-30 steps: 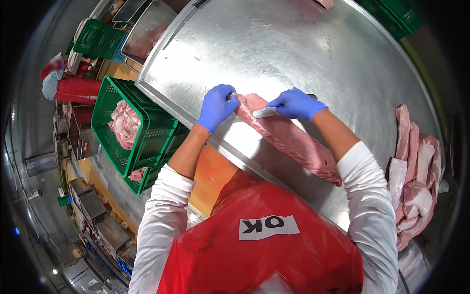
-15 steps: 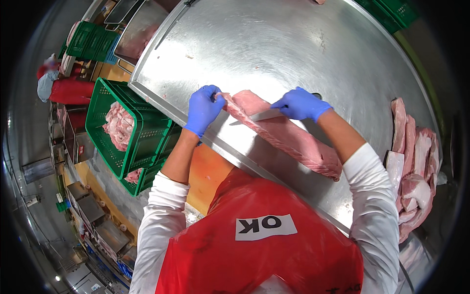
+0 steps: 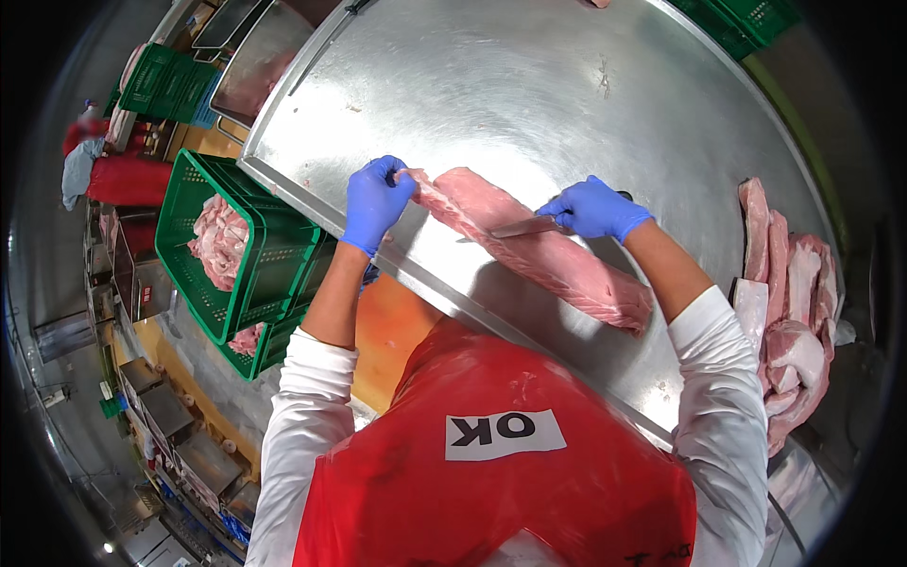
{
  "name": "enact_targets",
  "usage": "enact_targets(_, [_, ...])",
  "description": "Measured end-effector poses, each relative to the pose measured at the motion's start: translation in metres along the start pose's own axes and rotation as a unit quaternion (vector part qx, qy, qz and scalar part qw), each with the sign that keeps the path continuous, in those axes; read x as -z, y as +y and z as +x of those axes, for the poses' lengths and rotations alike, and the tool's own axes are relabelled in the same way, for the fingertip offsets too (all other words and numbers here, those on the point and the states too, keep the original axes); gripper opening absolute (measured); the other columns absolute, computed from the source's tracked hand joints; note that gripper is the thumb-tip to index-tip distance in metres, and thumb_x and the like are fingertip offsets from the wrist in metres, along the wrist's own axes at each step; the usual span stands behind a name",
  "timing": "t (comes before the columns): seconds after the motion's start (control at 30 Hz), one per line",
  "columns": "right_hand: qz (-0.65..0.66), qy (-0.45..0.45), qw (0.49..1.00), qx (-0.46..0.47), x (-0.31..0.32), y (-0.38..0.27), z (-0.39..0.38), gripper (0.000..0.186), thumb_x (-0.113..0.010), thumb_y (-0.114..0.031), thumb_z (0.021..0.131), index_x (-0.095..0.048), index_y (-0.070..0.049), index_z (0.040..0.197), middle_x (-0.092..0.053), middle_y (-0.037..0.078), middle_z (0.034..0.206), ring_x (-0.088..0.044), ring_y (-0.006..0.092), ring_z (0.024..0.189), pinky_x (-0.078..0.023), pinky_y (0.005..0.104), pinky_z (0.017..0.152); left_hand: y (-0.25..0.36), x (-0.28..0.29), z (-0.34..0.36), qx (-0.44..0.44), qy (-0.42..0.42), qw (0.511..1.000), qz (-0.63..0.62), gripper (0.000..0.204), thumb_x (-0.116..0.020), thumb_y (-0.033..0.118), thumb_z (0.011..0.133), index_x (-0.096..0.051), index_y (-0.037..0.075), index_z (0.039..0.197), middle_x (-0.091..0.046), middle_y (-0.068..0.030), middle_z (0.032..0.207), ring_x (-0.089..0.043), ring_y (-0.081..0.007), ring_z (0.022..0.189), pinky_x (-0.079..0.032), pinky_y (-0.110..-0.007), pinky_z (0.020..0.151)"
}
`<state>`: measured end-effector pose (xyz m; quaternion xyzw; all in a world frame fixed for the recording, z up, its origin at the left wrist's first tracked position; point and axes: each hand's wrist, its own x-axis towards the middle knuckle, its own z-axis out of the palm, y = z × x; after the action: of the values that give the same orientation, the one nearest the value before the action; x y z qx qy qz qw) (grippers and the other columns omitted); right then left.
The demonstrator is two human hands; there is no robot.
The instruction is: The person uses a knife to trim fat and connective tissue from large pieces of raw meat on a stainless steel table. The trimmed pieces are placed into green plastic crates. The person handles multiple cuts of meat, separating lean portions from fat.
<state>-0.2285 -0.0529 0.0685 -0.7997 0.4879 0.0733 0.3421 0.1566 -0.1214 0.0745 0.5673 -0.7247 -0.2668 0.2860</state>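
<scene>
A long piece of pink raw meat (image 3: 567, 260) lies slantwise on the steel table (image 3: 453, 85). My left hand (image 3: 376, 203), in a blue glove, pinches the far left end of a strip (image 3: 439, 203) running along the meat's near edge. That end is pulled a little away from the main piece. In my blue-gloved right hand (image 3: 597, 208) is a knife (image 3: 524, 228), its handle end showing behind the fist. The blade points left and lies across the meat, its tip at the seam beside the strip.
Several meat cuts (image 3: 789, 312) are piled at the table's right edge. On the left stand green crates (image 3: 274, 250) with meat pieces (image 3: 222, 241) inside. A dark thin rod (image 3: 321, 52) lies along the table's far left edge. A person in red (image 3: 128, 180) stands farther left.
The knife has moved right along the seam toward the middle of the meat. My left hand has drawn the strip's end slightly left, and the gap beside it looks wider.
</scene>
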Motion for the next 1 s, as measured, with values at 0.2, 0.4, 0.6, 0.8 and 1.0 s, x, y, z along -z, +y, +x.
enact_targets(0.2, [-0.032, 0.029, 0.997, -0.066, -0.008, -0.019, 0.001, 0.041, -0.062, -0.018, 0.092, -0.079, -0.033, 0.126, -0.078, 0.007, 0.104, -0.072, 0.029, 0.102, -0.045, 0.0469, 0.098, 0.013, 0.014, -0.002, 0.0, -0.022, 1.0, 0.009, 0.015, -0.07, 0.014, 0.092, -0.074, 0.0, 0.087, -0.062, -0.0024, 0.064, -0.054, -0.0055, 0.059, -0.046, -0.027, 0.056])
enact_targets(0.4, [-0.075, 0.031, 0.996, -0.038, -0.025, -0.049, 0.02, 0.04, -0.063, -0.022, 0.095, -0.077, -0.033, 0.13, -0.073, 0.01, 0.098, -0.07, 0.0314, 0.099, -0.043, 0.0458, 0.093, 0.005, 0.009, -0.001, 0.002, -0.032, 0.998, -0.053, 0.017, -0.07, 0.016, 0.091, -0.073, 0.0, 0.087, -0.065, -0.0029, 0.065, -0.056, -0.0052, 0.061, -0.048, -0.027, 0.058])
enact_targets(0.6, [-0.066, -0.006, 0.996, -0.065, -0.019, -0.052, 0.009, 0.038, -0.064, -0.023, 0.094, -0.077, -0.034, 0.129, -0.075, 0.008, 0.101, -0.071, 0.0297, 0.101, -0.043, 0.045, 0.094, -0.007, 0.01, -0.003, 0.018, -0.025, 0.997, -0.076, 0.02, -0.068, 0.022, 0.086, -0.074, 0.003, 0.086, -0.066, -0.0134, 0.067, -0.064, -0.0222, 0.059, -0.053, -0.037, 0.062])
enact_targets(0.8, [-0.108, -0.012, 0.988, -0.105, -0.01, -0.043, -0.029, 0.039, -0.067, -0.026, 0.093, -0.077, -0.035, 0.129, -0.078, 0.007, 0.101, -0.073, 0.027, 0.099, -0.044, 0.0429, 0.097, 0.005, 0.021, -0.014, 0.012, -0.004, 0.998, -0.056, 0.02, -0.069, 0.019, 0.091, -0.075, 0.0, 0.091, -0.065, -0.0047, 0.065, -0.058, -0.0073, 0.062, -0.05, -0.029, 0.059])
enact_targets(1.0, [-0.164, 0.042, 0.985, -0.012, -0.041, -0.065, 0.011, 0.038, -0.068, -0.028, 0.092, -0.078, -0.035, 0.128, -0.071, 0.009, 0.094, -0.07, 0.0304, 0.096, -0.044, 0.0436, 0.091, 0.028, 0.029, -0.023, 0.018, 0.021, 0.999, -0.042, 0.024, -0.068, 0.026, 0.086, -0.076, 0.003, 0.089, -0.07, -0.0173, 0.072, -0.07, -0.0292, 0.065, -0.056, -0.041, 0.067])
